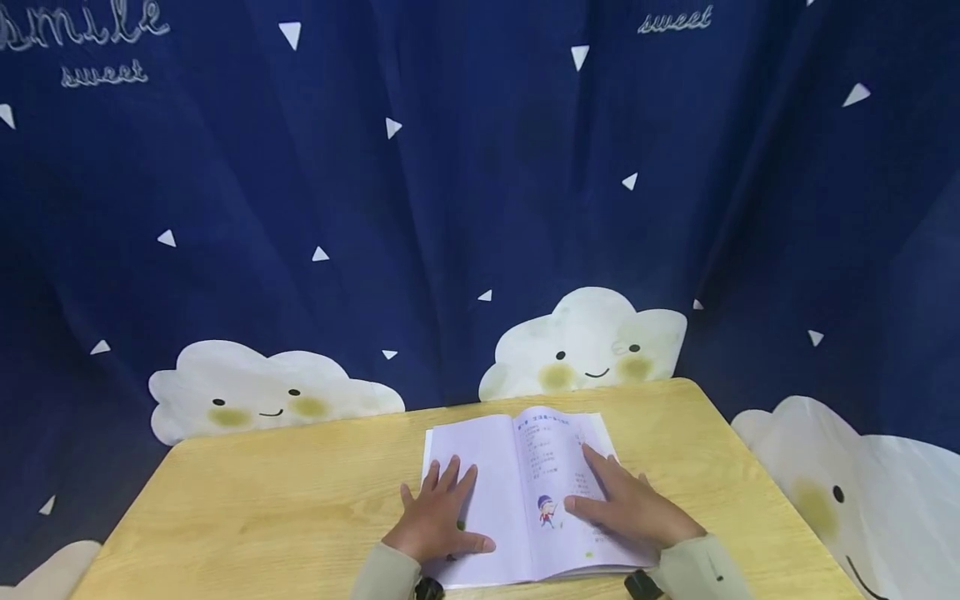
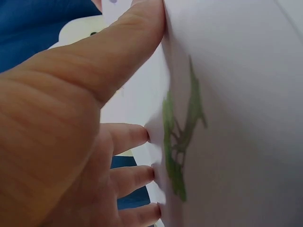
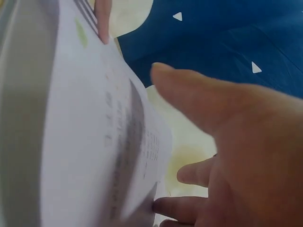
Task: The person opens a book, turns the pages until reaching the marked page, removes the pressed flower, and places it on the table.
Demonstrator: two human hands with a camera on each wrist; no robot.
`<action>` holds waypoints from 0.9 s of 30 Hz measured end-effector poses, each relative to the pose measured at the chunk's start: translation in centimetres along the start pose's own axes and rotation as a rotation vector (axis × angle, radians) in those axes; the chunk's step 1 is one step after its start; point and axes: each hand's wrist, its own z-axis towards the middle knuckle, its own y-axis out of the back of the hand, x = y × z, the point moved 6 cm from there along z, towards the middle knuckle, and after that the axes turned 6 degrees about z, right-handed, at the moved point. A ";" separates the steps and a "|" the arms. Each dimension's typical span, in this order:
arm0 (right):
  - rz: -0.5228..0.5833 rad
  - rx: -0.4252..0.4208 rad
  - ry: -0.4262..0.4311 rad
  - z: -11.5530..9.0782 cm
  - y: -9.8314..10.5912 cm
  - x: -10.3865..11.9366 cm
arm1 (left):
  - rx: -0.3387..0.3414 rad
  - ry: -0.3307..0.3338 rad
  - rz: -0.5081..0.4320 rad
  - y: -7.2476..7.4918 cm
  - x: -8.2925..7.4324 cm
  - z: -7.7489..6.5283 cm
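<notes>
An open book point(image 1: 498, 492) lies on the wooden table, its left page mostly blank and its right page printed with text and a small cartoon figure. My left hand point(image 1: 438, 512) rests on the left page with fingers spread; in the left wrist view its thumb and fingertips touch the paper beside a green drawing point(image 2: 182, 137). On the right page lies my right hand point(image 1: 633, 504), fingers extended. The right wrist view shows a fingertip touching the printed page point(image 3: 90, 132), with the thumb raised off it.
The pale wooden table point(image 1: 285, 500) spreads to both sides of the book. Behind it hangs a dark blue curtain point(image 1: 480, 208) with white triangles and smiling clouds. Both wrists carry dark straps below beige sleeves point(image 1: 701, 567).
</notes>
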 end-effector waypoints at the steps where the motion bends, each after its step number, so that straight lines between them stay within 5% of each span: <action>1: 0.025 0.009 -0.009 -0.1 -0.1 -0.1 | 0.004 0.000 -0.003 -0.1 0.0 -0.2; 13: 0.186 0.051 -0.085 -0.6 -0.6 -0.9 | -0.007 -0.004 0.012 -0.6 0.0 -1.2; 27: 0.328 0.089 -0.006 -0.4 1.2 0.7 | -0.009 -0.024 0.027 0.2 -0.1 -0.3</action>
